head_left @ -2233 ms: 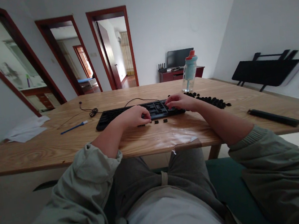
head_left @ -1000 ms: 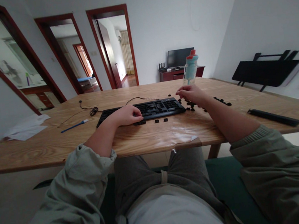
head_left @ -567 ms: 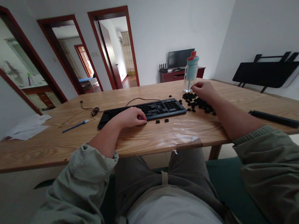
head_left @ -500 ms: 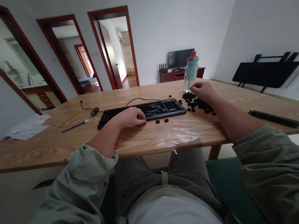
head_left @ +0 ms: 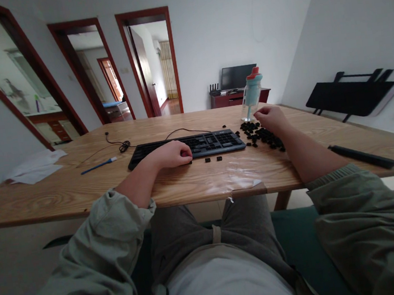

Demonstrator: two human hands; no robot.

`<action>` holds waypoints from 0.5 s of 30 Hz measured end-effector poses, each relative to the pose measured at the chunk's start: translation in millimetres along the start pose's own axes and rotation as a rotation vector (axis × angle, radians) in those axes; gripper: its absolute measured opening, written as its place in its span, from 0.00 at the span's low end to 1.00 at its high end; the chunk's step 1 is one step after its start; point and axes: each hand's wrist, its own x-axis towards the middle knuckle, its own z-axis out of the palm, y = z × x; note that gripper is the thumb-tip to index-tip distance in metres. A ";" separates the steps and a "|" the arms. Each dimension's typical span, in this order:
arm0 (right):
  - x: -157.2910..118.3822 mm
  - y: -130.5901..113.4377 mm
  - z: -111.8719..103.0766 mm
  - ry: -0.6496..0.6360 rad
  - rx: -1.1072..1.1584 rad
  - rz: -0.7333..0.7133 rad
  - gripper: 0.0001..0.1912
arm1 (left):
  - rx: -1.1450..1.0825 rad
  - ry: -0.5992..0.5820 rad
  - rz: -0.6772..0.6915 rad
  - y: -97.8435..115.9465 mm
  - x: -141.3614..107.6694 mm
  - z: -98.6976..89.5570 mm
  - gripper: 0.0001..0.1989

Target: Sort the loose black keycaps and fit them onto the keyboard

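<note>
A black keyboard [head_left: 218, 141] lies on the wooden table, its left half partly covered by my left hand [head_left: 174, 154]. That hand is closed at the keyboard's front edge, with a small dark piece at its fingertips. Two black keycaps [head_left: 213, 159] sit on the wood in front of the keyboard. To the right is a heap of loose black keycaps [head_left: 258, 135]. My right hand [head_left: 269, 118] hovers over the back of this heap, fingers pinched together; anything between them is too small to make out.
A clear bottle [head_left: 251, 97] with a red and teal lid stands behind the heap. A blue brush [head_left: 97, 166], a cable [head_left: 124, 147] and white paper [head_left: 37, 167] lie to the left. Far right is a long black bar [head_left: 362, 156]. Clear plastic [head_left: 240, 175] is at the front edge.
My right hand has shifted slightly to the right over the keycap heap. My left hand and the keyboard have hardly moved.
</note>
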 end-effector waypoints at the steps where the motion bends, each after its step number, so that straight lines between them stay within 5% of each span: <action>1: 1.8 2.0 -1.8 0.021 -0.007 0.021 0.12 | -0.004 0.015 0.004 0.9 -0.3 -0.5 0.11; 7: 14.0 27.7 -15.8 0.103 -0.168 0.113 0.16 | -0.014 0.095 0.016 5.1 -0.4 -5.7 0.13; 15: 24.2 63.4 -11.2 -0.276 -0.486 0.225 0.21 | -0.015 0.430 -0.316 -35.3 3.0 -17.3 0.18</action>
